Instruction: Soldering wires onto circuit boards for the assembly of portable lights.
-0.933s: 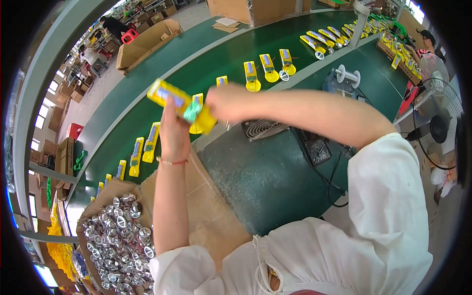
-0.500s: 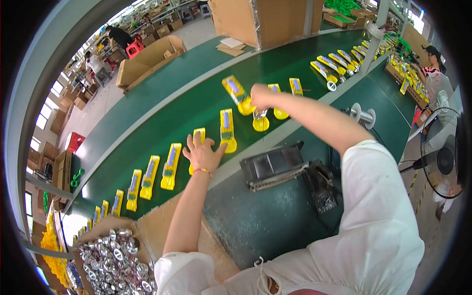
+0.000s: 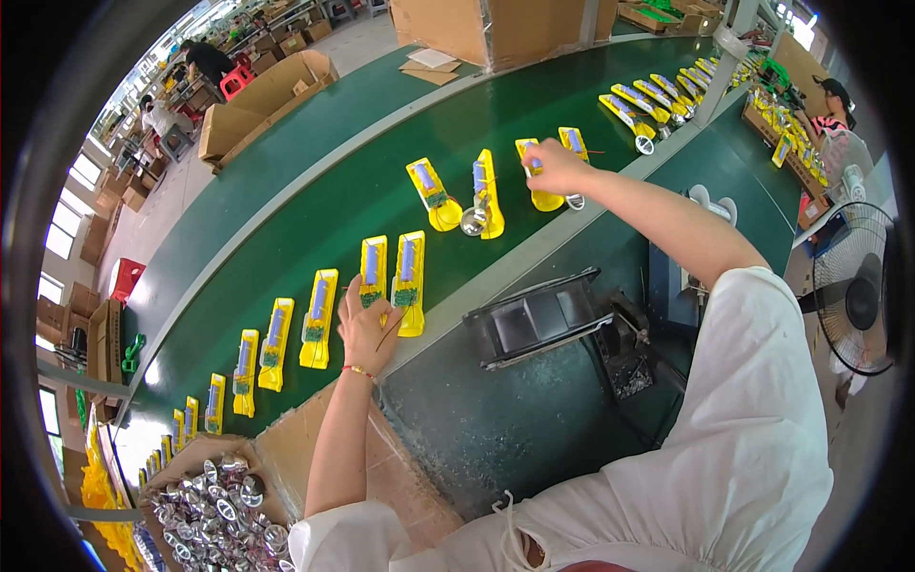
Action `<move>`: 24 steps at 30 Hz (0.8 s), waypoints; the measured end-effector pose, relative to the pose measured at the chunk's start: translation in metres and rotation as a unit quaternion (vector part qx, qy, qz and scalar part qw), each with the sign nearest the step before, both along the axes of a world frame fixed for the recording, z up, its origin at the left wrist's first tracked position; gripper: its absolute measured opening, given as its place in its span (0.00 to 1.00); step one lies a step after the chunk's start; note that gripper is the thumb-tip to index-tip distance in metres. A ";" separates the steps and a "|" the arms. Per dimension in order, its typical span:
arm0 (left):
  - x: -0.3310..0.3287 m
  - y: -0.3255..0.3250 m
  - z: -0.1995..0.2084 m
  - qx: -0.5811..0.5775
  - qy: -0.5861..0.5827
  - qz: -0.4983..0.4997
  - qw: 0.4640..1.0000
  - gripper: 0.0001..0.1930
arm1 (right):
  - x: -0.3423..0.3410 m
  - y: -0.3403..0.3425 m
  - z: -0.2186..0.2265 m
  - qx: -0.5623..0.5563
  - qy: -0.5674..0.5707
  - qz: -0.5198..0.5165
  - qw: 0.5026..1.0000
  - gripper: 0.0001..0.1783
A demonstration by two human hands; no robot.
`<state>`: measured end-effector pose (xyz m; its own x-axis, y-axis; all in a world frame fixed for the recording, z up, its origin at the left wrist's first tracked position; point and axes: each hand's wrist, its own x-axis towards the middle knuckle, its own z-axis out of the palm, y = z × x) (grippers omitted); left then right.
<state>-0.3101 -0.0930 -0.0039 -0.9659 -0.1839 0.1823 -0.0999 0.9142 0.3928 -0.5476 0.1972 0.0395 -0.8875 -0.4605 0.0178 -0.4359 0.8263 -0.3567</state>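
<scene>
Your left hand [image 3: 370, 326], fingers part-spread, overlaps the lower end of one yellow casing [image 3: 375, 259] on the green belt [image 3: 334, 214]; your right hand [image 3: 558, 168], fingers bent, overlaps a second casing [image 3: 546, 201] (whether either grips, I can't tell).

From the left hand [image 3: 369, 329], two yellow pieces [image 3: 409, 283] close the way at twelve and one o'clock; a narrow gap opens at eleven, toward the free far side of the belt [image 3: 353, 205]. The black frame [image 3: 538, 319] blocks three o'clock, while the surface [image 3: 457, 410] at four is free. From the right hand [image 3: 562, 170], the belt is passable at ten; one post [image 3: 717, 86] stands at two.
</scene>
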 end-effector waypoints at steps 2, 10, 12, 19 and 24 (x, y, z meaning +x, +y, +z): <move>0.007 -0.008 -0.005 0.015 0.060 -0.036 0.997 0.08 | 0.014 0.001 -0.018 0.047 -0.028 0.028 0.998 0.20; 0.075 -0.003 0.014 0.085 0.083 -0.011 0.993 0.07 | 0.030 -0.002 -0.021 0.063 0.022 0.018 0.998 0.11; 0.120 -0.004 0.030 0.034 0.069 -0.003 0.997 0.06 | 0.030 0.006 -0.017 0.041 0.018 0.024 0.999 0.08; 0.232 -0.030 0.038 -0.111 -0.042 0.072 0.990 0.11 | 0.053 -0.026 -0.009 0.169 -0.021 0.017 0.985 0.22; 0.265 -0.050 0.036 -0.087 -0.044 0.110 0.989 0.05 | 0.004 0.011 -0.043 0.082 0.106 0.024 0.991 0.13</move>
<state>-0.0446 -0.1427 0.0316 -0.9193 -0.3650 0.1470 -0.3309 0.9193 0.2133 -0.5440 0.2086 -0.0040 -0.8491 -0.5137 0.1231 -0.5264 0.8423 -0.1161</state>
